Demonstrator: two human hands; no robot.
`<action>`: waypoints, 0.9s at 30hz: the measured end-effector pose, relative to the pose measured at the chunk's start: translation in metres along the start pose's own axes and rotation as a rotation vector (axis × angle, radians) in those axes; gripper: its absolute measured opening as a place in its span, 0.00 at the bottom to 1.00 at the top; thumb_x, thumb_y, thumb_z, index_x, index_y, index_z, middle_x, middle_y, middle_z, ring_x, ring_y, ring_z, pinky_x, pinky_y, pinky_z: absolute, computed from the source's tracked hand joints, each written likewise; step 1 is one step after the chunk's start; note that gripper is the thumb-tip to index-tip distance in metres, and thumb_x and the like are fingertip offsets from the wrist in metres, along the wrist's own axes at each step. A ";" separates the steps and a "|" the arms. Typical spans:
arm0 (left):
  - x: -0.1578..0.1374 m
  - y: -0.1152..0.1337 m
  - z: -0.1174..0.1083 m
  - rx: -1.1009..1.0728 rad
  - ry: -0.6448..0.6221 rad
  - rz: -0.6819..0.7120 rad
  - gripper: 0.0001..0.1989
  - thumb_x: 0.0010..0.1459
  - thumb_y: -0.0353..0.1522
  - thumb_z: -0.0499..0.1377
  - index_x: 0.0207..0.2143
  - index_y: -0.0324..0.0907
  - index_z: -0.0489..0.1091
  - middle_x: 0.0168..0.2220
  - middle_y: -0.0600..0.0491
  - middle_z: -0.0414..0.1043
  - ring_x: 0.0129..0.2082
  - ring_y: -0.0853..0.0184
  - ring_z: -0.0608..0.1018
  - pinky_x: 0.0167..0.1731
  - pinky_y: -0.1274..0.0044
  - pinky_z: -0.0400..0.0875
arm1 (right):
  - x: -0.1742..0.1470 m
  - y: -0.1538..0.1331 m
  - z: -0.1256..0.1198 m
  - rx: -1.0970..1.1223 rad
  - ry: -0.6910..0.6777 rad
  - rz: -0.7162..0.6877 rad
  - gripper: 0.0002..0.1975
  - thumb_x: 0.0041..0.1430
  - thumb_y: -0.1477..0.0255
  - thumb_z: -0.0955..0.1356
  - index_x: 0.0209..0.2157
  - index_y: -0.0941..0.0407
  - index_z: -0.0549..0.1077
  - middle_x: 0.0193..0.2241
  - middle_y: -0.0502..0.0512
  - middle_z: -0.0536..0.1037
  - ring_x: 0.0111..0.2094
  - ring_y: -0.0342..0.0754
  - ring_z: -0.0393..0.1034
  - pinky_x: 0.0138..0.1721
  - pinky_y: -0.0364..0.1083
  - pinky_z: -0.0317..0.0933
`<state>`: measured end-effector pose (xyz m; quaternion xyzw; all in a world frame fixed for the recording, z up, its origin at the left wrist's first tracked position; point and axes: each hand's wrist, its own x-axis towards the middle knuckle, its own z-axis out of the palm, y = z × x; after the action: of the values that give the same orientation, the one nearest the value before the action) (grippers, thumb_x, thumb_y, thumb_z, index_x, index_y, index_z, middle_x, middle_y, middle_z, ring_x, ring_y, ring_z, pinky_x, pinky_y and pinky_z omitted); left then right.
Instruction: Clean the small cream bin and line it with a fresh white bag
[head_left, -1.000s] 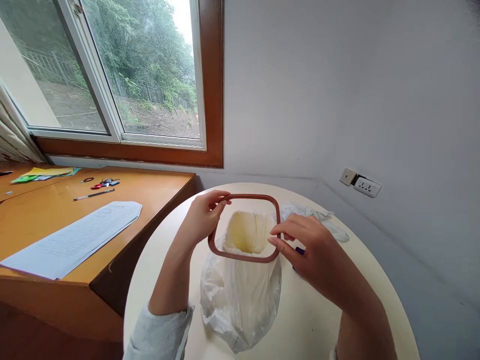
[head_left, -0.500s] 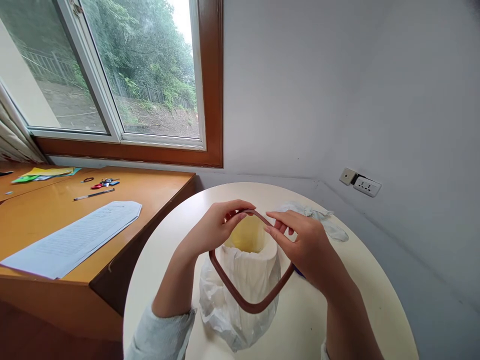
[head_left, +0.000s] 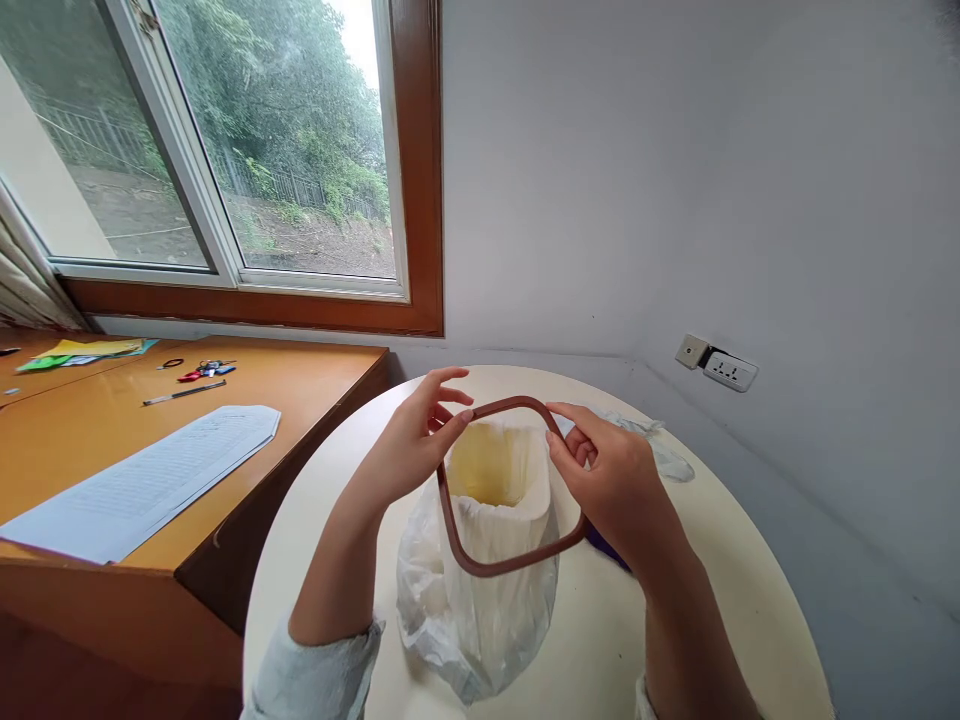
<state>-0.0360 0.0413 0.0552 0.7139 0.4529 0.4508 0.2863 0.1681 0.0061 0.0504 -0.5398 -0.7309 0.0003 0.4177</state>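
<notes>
A brown rounded-square ring (head_left: 487,570), looking like a trash can's rim, is held tilted above and in front of a trash can. My right hand (head_left: 611,470) pinches its right side between thumb and fingers. At the upper left corner, my left hand (head_left: 405,440) touches the ring with the thumb, its fingers lifted and spread. The trash can (head_left: 491,465) has a yellowish inside and stands below the ring. A white plastic bag (head_left: 480,640) covers its outside and bunches near the base. Part of a dark blue thing (head_left: 606,548) shows beneath my right hand.
The can stands on a round cream table (head_left: 322,520). Crumpled clear plastic (head_left: 671,460) lies at its back right. On the wooden desk (head_left: 330,375) to the left are papers (head_left: 165,480), a pen (head_left: 184,393) and keys (head_left: 210,370). A wall socket (head_left: 731,370) is on the right.
The ring has turned and risen slightly, its lower corner now further left and higher. My left fingers have lifted off it and spread. My right hand has slid a little along it.
</notes>
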 end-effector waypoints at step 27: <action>0.017 -0.043 0.011 0.235 -0.067 -0.112 0.19 0.54 0.36 0.52 0.49 0.46 0.67 0.51 0.49 0.69 0.50 0.57 0.70 0.48 0.68 0.64 | 0.011 0.020 0.033 -0.073 -0.240 0.210 0.16 0.55 0.73 0.59 0.39 0.59 0.75 0.19 0.52 0.73 0.23 0.45 0.65 0.27 0.43 0.56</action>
<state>-0.0396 0.0753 0.0214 0.7310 0.5317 0.3538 0.2404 0.1626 0.0374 0.0265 -0.6240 -0.7148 0.0818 0.3050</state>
